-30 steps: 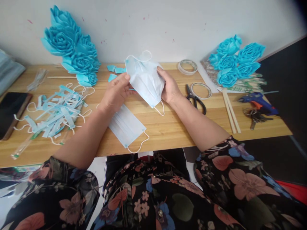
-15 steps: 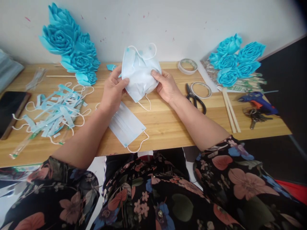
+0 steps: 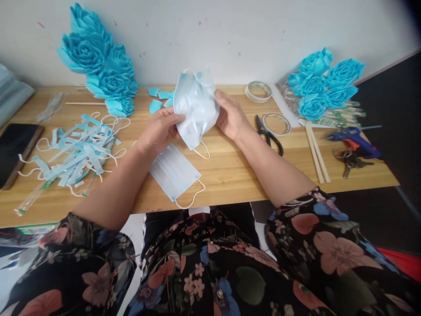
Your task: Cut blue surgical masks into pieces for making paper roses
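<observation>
A pale blue face mask [image 3: 196,107], unfolded and creased, is held up over the middle of the table. My left hand [image 3: 161,129] grips its left edge, thumb in front and fingers behind. On its right side my right hand [image 3: 232,114] is closed at the edge, with some fingers hidden behind the fabric. One white ear loop hangs from the mask's lower corner. Below, a second face mask [image 3: 176,172] lies flat on the wood, its upper left end under my left hand. Small blue pieces [image 3: 157,102] lie behind the held mask.
Blue fabric roses [image 3: 108,66] stand at the back left, with more roses [image 3: 312,87] at the right. Cut mask strips [image 3: 82,151] and a phone [image 3: 18,153] lie left. Scissors [image 3: 269,136], tape rolls [image 3: 258,91], sticks [image 3: 317,153], keys [image 3: 350,161] and a glue gun [image 3: 355,140] lie right.
The held mask has shifted slightly right and been turned and crumpled more between my hands. Its upper ear loop now barely shows. More of the small blue pieces behind it have come into view.
</observation>
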`<state>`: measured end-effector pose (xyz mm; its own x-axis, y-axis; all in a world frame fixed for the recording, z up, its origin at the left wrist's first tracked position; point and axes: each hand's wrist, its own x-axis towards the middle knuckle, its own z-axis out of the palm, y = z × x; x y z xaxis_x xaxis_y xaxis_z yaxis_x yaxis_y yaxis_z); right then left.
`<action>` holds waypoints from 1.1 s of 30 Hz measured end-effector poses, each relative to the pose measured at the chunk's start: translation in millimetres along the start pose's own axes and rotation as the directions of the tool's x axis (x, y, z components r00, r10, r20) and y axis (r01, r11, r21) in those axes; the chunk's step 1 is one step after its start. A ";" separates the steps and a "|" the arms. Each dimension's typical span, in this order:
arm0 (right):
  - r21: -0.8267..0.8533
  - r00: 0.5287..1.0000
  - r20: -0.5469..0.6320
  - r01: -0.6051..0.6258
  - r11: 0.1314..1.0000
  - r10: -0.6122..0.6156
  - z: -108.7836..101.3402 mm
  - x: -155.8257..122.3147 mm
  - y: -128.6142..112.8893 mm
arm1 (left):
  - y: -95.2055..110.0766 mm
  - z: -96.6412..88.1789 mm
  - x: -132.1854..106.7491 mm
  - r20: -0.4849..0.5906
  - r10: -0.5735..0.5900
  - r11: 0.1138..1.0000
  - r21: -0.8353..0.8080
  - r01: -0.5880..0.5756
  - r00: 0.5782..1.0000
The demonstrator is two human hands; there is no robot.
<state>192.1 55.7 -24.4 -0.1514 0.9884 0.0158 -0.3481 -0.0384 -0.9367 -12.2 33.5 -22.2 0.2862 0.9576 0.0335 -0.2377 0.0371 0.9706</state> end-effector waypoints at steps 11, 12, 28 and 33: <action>0.003 0.995 0.094 0.041 0.999 -0.041 13.3 -11.5 -4.6 | 2.8 -0.9 -3.8 0.054 -0.086 0.996 0.014 0.085 0.995; -0.010 0.994 0.109 0.031 0.999 -0.029 12.3 -11.8 -4.4 | 2.6 -0.7 -3.9 0.051 -0.089 0.996 0.009 0.089 0.995; -0.035 0.999 -0.011 0.030 0.999 -0.030 -1.0 0.0 -1.2 | 3.4 4.1 -5.1 0.126 -0.098 0.993 -0.047 0.105 0.987; -0.024 0.986 -0.137 0.093 0.995 -0.095 -8.4 11.9 2.8 | 6.4 4.5 -4.7 0.122 -0.057 0.998 -0.025 0.060 0.991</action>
<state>197.1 68.6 -29.8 0.0108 0.9983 0.0565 -0.3385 0.0568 -0.9393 -10.8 28.0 -15.0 0.4101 0.9120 0.0068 -0.2430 0.1020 0.9647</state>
